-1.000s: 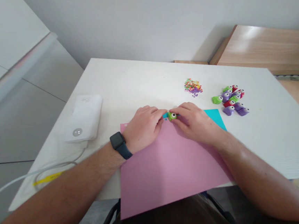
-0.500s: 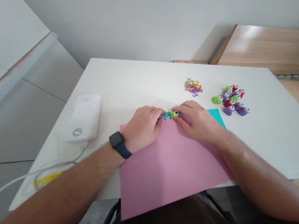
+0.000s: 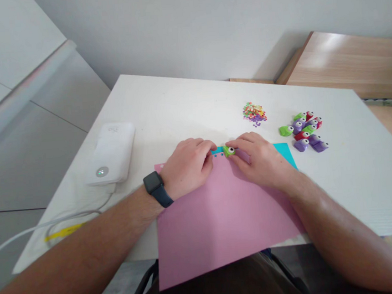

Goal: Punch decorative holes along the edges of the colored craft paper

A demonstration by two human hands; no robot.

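Note:
A small green craft punch [image 3: 228,150] with a white button sits on the top edge of the pink paper [image 3: 203,228]. My right hand [image 3: 257,157] has it between thumb and fingers. Just left of the punch, small star-shaped holes run along the paper's edge. My left hand [image 3: 189,166], with a dark watch [image 3: 153,182] on its wrist, is closed at that same edge, fingers bent and thumb tucked in; its grip is partly hidden. A turquoise sheet [image 3: 285,152] lies beneath the pink one.
Several green, purple and red punches [image 3: 304,133] cluster at the right. A pile of coloured paper bits [image 3: 254,113] lies behind my hands. At the left rests a white power bank [image 3: 112,152] with a cable [image 3: 68,216]. The pink sheet overhangs the white table's [image 3: 178,102] front edge.
The view has shifted very slightly. Both hands keep nearly the same place, and the star holes beside the punch show a little more clearly.

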